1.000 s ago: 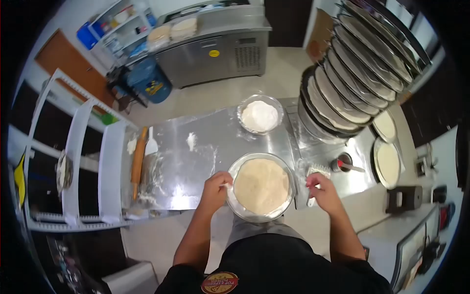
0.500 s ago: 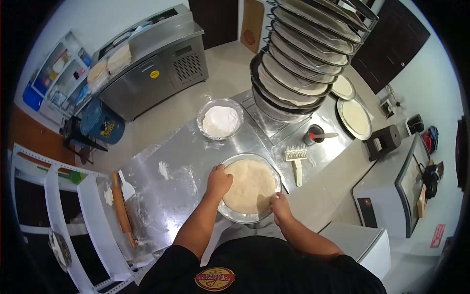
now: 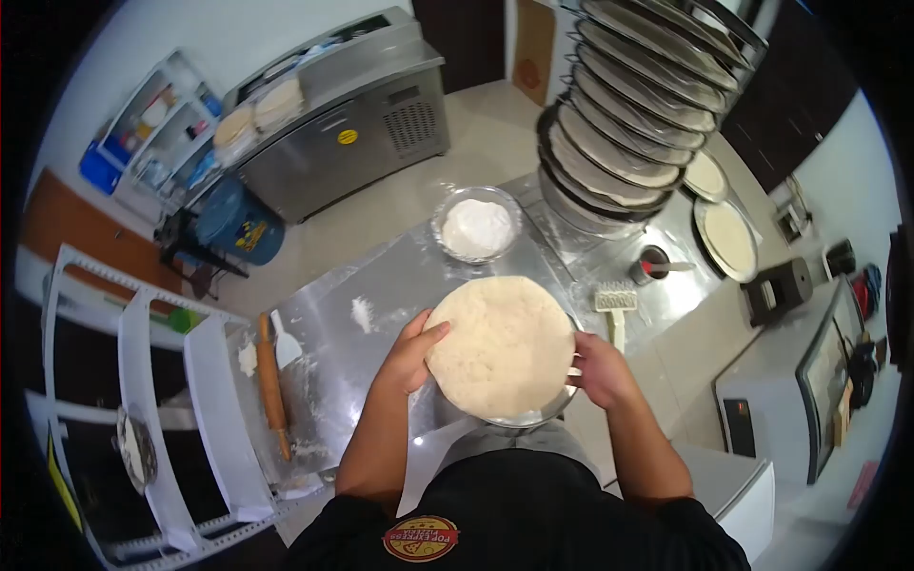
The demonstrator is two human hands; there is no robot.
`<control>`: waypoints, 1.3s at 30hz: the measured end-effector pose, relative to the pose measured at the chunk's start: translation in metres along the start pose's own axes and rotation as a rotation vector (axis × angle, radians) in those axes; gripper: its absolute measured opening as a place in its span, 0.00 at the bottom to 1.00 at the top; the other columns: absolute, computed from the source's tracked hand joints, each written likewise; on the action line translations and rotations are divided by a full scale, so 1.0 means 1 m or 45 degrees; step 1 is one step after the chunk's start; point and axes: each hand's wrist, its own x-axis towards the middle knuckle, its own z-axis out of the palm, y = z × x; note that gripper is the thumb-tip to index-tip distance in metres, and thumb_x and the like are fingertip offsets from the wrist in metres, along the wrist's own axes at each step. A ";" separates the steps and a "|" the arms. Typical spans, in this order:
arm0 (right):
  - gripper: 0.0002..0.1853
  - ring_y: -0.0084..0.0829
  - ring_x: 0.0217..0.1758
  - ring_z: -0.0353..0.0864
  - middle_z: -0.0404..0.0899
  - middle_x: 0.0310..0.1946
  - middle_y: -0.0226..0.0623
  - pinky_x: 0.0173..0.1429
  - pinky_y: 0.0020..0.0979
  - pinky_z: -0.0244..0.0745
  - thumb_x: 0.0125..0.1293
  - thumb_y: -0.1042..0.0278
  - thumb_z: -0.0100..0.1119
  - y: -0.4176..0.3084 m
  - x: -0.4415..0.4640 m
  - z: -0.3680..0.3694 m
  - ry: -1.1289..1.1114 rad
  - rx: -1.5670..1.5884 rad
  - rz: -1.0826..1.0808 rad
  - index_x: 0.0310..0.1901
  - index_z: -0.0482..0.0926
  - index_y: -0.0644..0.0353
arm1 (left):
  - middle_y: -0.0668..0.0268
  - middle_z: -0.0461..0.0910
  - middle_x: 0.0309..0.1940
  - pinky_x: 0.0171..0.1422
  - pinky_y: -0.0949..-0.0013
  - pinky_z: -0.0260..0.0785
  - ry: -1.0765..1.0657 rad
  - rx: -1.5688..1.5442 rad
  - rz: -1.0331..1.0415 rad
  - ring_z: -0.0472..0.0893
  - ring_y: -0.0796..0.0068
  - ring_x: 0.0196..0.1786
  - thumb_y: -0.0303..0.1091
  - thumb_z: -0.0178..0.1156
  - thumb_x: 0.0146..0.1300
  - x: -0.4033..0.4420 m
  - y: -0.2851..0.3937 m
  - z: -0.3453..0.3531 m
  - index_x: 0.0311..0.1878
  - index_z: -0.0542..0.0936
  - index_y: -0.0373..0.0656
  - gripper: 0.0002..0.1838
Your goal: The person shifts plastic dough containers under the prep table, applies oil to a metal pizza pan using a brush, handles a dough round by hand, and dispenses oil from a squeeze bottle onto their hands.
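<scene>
A round flat pizza dough is held up in front of me, above a round metal pan that is mostly hidden beneath it. My left hand grips the dough's left edge, thumb on top and fingers below. At the right edge my right hand has its fingers curled under the dough. Beyond the dough stands a bowl of flour. A dough docker with a spiked roller lies to the right of my right hand.
Left on the steel table are a rolling pin and a white scraper. A tall rack of pans rises at the back right. Near it are a cup with a brush and a dough-filled pan. White shelving borders the left.
The dough has come up off the pan and now looks larger, with both hands at its sides. The view has swung, so the surroundings sit further right.
</scene>
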 end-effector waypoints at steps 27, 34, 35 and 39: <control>0.25 0.40 0.71 0.73 0.72 0.69 0.46 0.75 0.42 0.68 0.80 0.58 0.43 0.145 -0.017 0.393 -1.315 0.174 0.232 0.71 0.66 0.62 | 0.60 0.64 0.76 0.80 0.58 0.57 0.982 -0.386 1.112 0.64 0.63 0.77 0.46 0.44 0.79 -0.341 0.011 -0.184 0.80 0.57 0.47 0.31; 0.29 0.44 0.76 0.66 0.67 0.73 0.44 0.78 0.48 0.64 0.77 0.65 0.46 0.146 -0.025 0.638 -1.438 0.455 -0.262 0.77 0.58 0.59 | 0.57 0.62 0.78 0.82 0.52 0.51 0.517 -0.927 1.630 0.64 0.58 0.77 0.49 0.47 0.78 -0.359 0.107 -0.295 0.83 0.50 0.49 0.36; 0.30 0.44 0.75 0.68 0.68 0.73 0.43 0.77 0.47 0.65 0.77 0.65 0.47 0.148 -0.026 0.671 -1.401 0.509 -0.294 0.77 0.57 0.59 | 0.56 0.61 0.78 0.82 0.52 0.50 0.616 -0.880 1.414 0.65 0.58 0.77 0.52 0.46 0.78 -0.358 0.087 -0.305 0.83 0.50 0.49 0.37; 0.33 0.43 0.71 0.72 0.67 0.72 0.46 0.71 0.45 0.72 0.73 0.73 0.49 0.159 -0.017 0.792 -1.157 0.457 -0.431 0.77 0.54 0.64 | 0.53 0.66 0.75 0.77 0.53 0.61 0.652 -0.884 0.952 0.73 0.56 0.71 0.49 0.48 0.78 -0.362 -0.005 -0.344 0.81 0.54 0.47 0.34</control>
